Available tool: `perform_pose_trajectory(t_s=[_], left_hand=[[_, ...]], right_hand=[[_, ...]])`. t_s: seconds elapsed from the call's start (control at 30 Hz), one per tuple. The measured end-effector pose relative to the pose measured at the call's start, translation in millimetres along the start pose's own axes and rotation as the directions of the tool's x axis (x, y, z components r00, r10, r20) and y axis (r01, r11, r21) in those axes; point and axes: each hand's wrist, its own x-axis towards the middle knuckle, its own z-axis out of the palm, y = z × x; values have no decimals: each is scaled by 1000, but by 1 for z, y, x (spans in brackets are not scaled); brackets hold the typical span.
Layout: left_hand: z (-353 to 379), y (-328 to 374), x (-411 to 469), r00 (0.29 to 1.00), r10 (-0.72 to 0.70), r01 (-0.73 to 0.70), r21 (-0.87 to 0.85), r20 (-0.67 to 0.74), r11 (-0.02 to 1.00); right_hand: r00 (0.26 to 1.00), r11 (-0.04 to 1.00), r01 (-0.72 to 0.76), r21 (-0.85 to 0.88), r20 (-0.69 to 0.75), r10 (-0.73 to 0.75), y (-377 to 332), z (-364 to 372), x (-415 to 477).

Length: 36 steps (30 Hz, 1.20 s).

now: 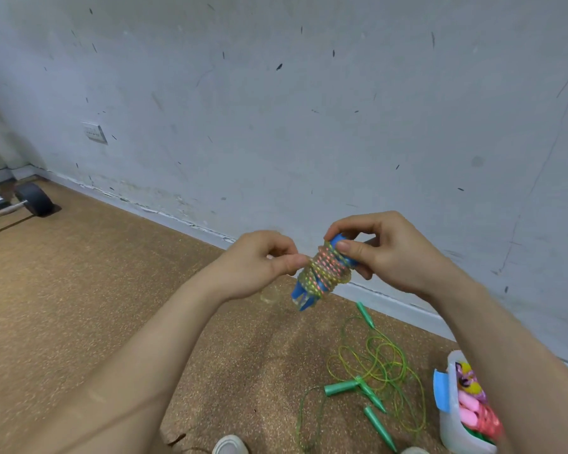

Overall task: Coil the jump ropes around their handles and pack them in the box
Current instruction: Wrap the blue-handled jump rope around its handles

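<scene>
Grips handles [298, 291] by the top end in right hand [394, 253], fingers curled round them. Pinches rope [323, 270] at the coil's side with left hand [259, 263], thumb against finger. Long axis down-left out of the right grip. Box [450, 434] well below that grip, nearer the right.
</scene>
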Motion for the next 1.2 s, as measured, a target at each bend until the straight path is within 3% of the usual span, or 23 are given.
perform_pose_trajectory(t_s=[0.03, 0.1, 0.2, 0.27, 0.33, 0.43, 0.5, 0.57, 0.6, 0.67, 0.73, 0.83, 0.9, 1.03, 1.2], left_hand=[[3, 1, -2, 997, -48, 59, -213, 56, 975], [11, 3, -4, 983, -101, 166, -527, 150, 834], [18, 9, -4, 978, -130, 210, -725, 165, 656], [14, 15, -4, 981, -154, 192, -736, 121, 649], [12, 19, -5, 981, -156, 187, -735, 111, 652], [12, 23, -5, 984, -153, 170, -738, 91, 653], [12, 24, -4, 981, -184, 173, -745, 68, 644], [10, 25, -4, 980, -186, 177, -764, 76, 621], [8, 25, -5, 979, -179, 189, -780, 99, 597], [4, 25, -6, 973, -162, 229, -780, 165, 583], [2, 26, -5, 963, -171, 270, -723, 209, 635], [-1, 23, -4, 956, -206, 290, -582, 207, 759], [-4, 18, -5, 960, -217, 278, -478, 180, 833], [-13, 6, -8, 969, -159, 234, -499, 189, 834], [-13, 1, -7, 959, -249, 274, -658, 134, 701]], right_hand=[[1000, 996, -4, 87, 9, 3, 1, -3, 0], [999, 968, -28, 250, 27, 22, 5, -7, 2], [991, 928, -104, 357, 113, 68, 9, -5, 3], [985, 977, -123, 174, 144, 98, 8, -5, 3], [988, 987, -34, -159, 142, 57, 3, -5, 0], [975, 872, 97, -480, 221, 13, -10, 7, -8], [985, 735, 167, -657, 146, -94, -12, 24, -10], [962, 650, 219, -728, 51, -267, -8, 29, -7], [953, 655, 235, -718, 38, -300, -6, 27, -5], [960, 772, 257, -581, 61, -274, -2, 22, -3], [973, 910, 232, -344, 63, -224, 1, 20, -2], [990, 987, 135, -84, 60, -130, 4, 22, 0], [995, 997, 68, 47, 70, -71, 7, 21, 0], [988, 963, -55, 265, 152, 15, 10, 14, 0], [978, 916, -124, 382, 206, 47, 15, 9, 3]])
